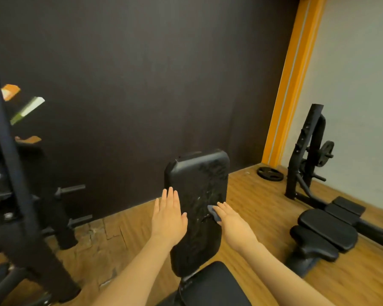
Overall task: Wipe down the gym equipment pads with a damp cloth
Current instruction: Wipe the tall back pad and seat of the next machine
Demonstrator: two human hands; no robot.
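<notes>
My right hand [229, 217] lies with fingers straight on a small grey-blue cloth [214, 212], pressing it against the right edge of a black padded backrest [197, 208], about halfway up its length. Only a fold of the cloth shows from under my fingers. My left hand [169, 215] is flat and wide, fingers straight and together, resting against the left edge of the same backrest at about the same height and holding nothing. The backrest stands tilted away from me, and its surface is streaked with pale smears between my hands. Just below it, at the bottom of the view, is the black seat pad [217, 286] of the same bench. The bench stands on a wooden floor [252, 191] before a dark wall [142, 85]. To my left rises a black metal rack [13, 173] with pegs sticking out. To my right lies another black padded bench [325, 233], and behind it an upright black frame [307, 151] carrying a weight plate [326, 153]. Another weight plate [269, 173] lies flat on the floor near an orange wall strip [292, 80].
</notes>
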